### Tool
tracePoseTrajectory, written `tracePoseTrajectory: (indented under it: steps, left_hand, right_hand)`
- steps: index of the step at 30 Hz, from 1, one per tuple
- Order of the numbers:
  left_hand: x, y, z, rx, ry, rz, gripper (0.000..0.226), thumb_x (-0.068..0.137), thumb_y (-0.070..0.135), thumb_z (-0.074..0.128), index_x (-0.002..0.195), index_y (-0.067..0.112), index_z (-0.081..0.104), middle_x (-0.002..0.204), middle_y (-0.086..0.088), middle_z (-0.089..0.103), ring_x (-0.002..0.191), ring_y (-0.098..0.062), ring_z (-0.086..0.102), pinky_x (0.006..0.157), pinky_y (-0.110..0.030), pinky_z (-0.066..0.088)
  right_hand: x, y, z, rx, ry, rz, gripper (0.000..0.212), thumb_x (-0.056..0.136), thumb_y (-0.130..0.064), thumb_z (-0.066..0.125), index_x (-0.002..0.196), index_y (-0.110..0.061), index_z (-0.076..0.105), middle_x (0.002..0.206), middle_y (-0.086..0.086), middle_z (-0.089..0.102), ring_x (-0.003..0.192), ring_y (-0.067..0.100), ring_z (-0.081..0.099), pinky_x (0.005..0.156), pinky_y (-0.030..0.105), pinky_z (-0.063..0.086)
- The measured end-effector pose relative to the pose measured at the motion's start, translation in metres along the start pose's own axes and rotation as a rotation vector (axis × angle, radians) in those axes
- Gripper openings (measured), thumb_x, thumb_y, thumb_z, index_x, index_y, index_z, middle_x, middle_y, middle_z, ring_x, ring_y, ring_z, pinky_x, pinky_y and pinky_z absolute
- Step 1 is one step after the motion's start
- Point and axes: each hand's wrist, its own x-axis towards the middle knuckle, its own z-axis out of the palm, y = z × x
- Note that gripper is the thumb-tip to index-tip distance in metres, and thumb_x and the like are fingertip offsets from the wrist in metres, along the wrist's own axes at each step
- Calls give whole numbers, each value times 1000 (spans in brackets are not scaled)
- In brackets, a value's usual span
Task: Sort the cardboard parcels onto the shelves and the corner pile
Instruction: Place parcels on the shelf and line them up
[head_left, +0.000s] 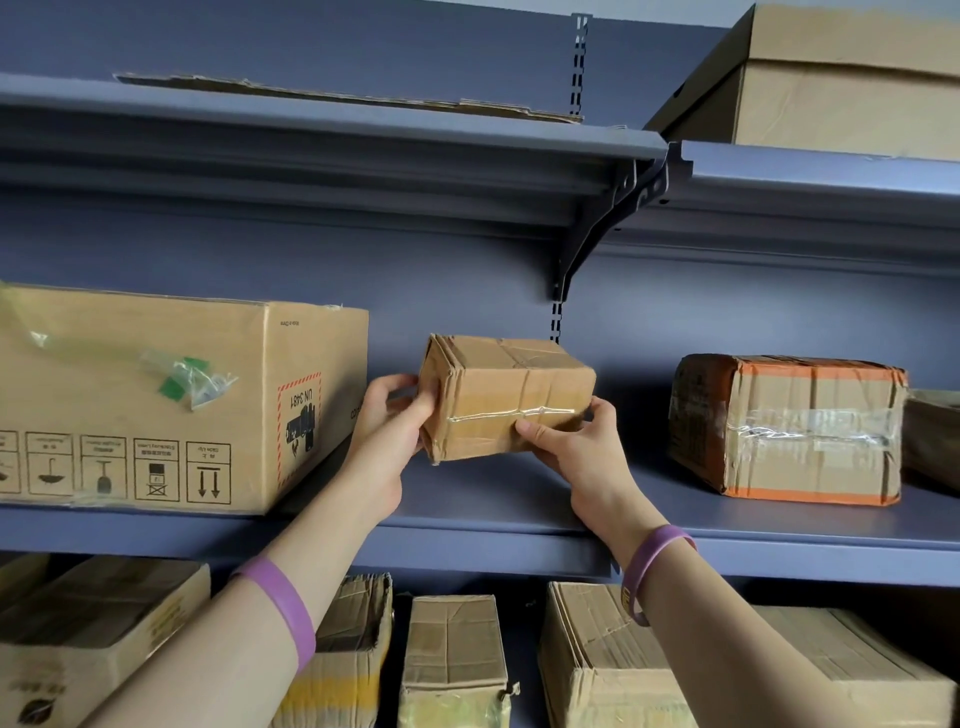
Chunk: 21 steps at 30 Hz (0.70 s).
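A small crumpled cardboard parcel with clear tape sits tilted just over the middle blue shelf. My left hand grips its left end, fingers curled round the edge. My right hand holds its front right side, thumb along the front face and fingers behind the right end. Whether the parcel's underside touches the shelf I cannot tell. It lies between a large printed carton on the left and an orange-taped parcel on the right.
Flat cardboard lies on the top shelf, with a big box at top right. Several worn boxes stand on the shelf below. A shelf bracket hangs above the parcel. Another parcel shows at the far right edge.
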Motion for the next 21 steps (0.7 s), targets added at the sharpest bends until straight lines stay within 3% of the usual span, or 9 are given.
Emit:
tracePoseTrajectory:
  steps: [2, 4, 7, 10, 13, 15, 18, 21]
  left_hand:
    - [1, 0, -1, 79, 24, 37, 18, 94, 37, 64, 110, 29, 61, 117, -5, 66, 99, -16, 64, 92, -38, 53]
    - [0, 1, 1, 123, 33, 48, 25, 98, 43, 57, 115, 26, 63, 115, -4, 68, 90, -11, 61, 80, -29, 47]
    - [-2, 7, 5, 116, 21, -71, 52, 97, 64, 38, 120, 25, 65, 109, 6, 70, 99, -11, 61, 89, -32, 32]
    - [-2, 6, 6, 124, -24, -85, 54, 89, 72, 44, 117, 31, 64, 112, 9, 69, 106, -10, 61, 89, -31, 37]
    - [-2, 4, 3, 116, -14, -62, 35, 84, 56, 67, 109, 33, 62, 112, 10, 67, 97, -5, 58, 76, -25, 39]
    - [0, 2, 1, 100, -13, -46, 30, 82, 48, 68, 106, 30, 65, 115, -1, 68, 93, -14, 58, 75, -26, 40]
    - [1, 1, 1, 103, -6, -34, 19, 91, 32, 63, 108, 24, 66, 110, -3, 67, 93, -16, 55, 71, -23, 38]
    - [1, -1, 0, 120, -34, 1, 20, 91, 22, 62, 110, 26, 67, 108, 6, 69, 100, -12, 59, 76, -22, 40]
  right_hand:
    - [-1, 0, 0, -32, -8, 1, 69, 71, -5, 86, 122, -15, 41, 114, 5, 58, 106, 21, 62, 82, 34, 57]
    - [0, 0, 0, -46, -16, -1, 65, 70, -5, 86, 117, -15, 43, 111, 4, 60, 102, 20, 63, 77, 31, 56]
    - [2, 2, 3, -136, -42, -26, 74, 57, -19, 94, 116, -14, 50, 112, 8, 66, 102, 24, 67, 74, 33, 56]
    - [0, 3, 4, -217, -83, -63, 83, 46, -30, 95, 115, -12, 53, 109, 8, 70, 102, 25, 68, 80, 35, 56]
    - [-4, -2, 5, -194, -108, -92, 64, 64, -18, 92, 109, -16, 46, 108, 1, 66, 98, 11, 66, 84, 25, 53]
    - [-10, -7, 8, -153, -124, -102, 61, 69, -31, 85, 112, -18, 44, 110, -2, 65, 98, 5, 64, 85, 19, 48]
    - [-15, -12, 9, -123, -118, -78, 56, 81, -53, 67, 121, -19, 47, 114, -7, 63, 104, 1, 59, 91, 20, 41]
    - [-12, -10, 7, -138, -74, -95, 42, 91, -49, 60, 121, -21, 50, 108, -11, 61, 99, -3, 56, 84, 17, 39]
